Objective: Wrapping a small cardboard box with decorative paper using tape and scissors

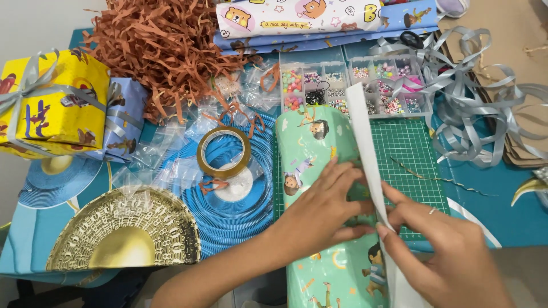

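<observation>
Both hands on green wrapping paper (pixel 311 165) w/ cutting mat (pixel 414 159) beneath: left hand (pixel 322 211) flat, pressing; right hand (pixel 442 251) pinching its white edge. Tape roll (pixel 224 152) left of mat.

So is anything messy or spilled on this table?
Yes. A heap of brown shredded paper spreads over the table's top left, with strands straying onto the small clear bags and near the tape roll. Silver ribbon lies in loose tangled loops on the right. Nothing looks broken.
</observation>
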